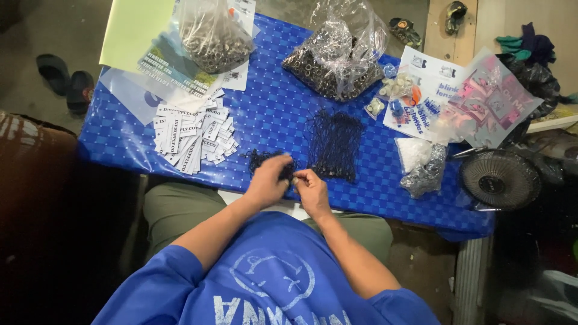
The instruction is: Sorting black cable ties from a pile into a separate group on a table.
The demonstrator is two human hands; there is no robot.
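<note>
left hand (267, 180), right hand (311, 188), black strings (272, 161), grip unclear

We identified the place as a small home workshop for hand assembly of tags. We worked seated at a low table (271, 108) covered in blue checked plastic. On it lay a fanned pile of white paper tags (192, 137), two clear bags of metal eyelets (337, 60), a bundle of black strings (334, 144) and printed sheets (433, 90). Domestic items surrounded the table: sandals (66, 81) on a bare concrete floor, a small fan (500, 179) at the table's right end, and loose clothing (530, 45) on a wooden surface beyond it. Lighting was dim outside the table area.
</note>
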